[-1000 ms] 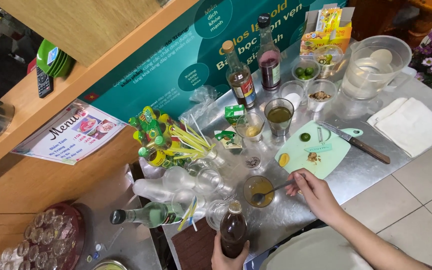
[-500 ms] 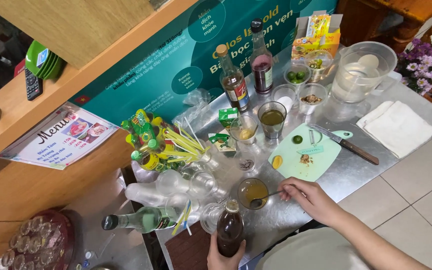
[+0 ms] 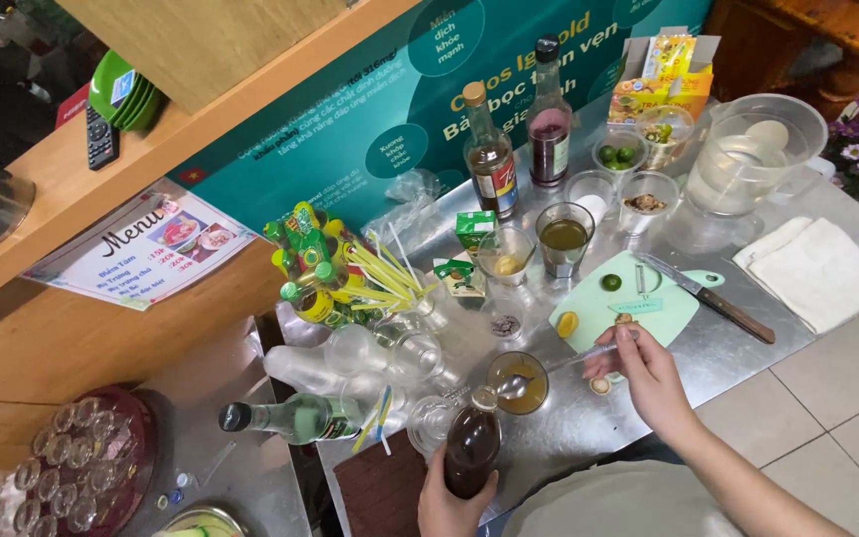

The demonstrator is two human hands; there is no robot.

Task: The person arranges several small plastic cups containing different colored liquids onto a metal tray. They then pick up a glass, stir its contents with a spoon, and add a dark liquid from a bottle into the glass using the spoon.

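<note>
My left hand [image 3: 452,500] grips a dark brown bottle [image 3: 472,447] that stands upright near the counter's front edge. My right hand [image 3: 641,369] holds a long metal spoon [image 3: 549,370] whose bowl rests in a glass of amber liquid [image 3: 519,381]. Just beyond the hand lies a mint-green cutting board [image 3: 626,303] with a lemon slice [image 3: 568,323] and a small green lime piece [image 3: 610,281]. A knife [image 3: 718,299] lies across the board's far corner.
Behind stand two tall sauce bottles [image 3: 492,156], a glass of dark tea [image 3: 563,239], small cups, a bowl of limes [image 3: 617,154] and a clear pitcher [image 3: 753,156]. Folded white cloth [image 3: 815,270] at right. Straws and green-capped bottles [image 3: 315,270] at left; a clear bottle [image 3: 295,417] lies flat.
The view has shifted slightly. My right hand keeps the spoon in the amber glass with a small movement; my left hand stays on the dark bottle.
</note>
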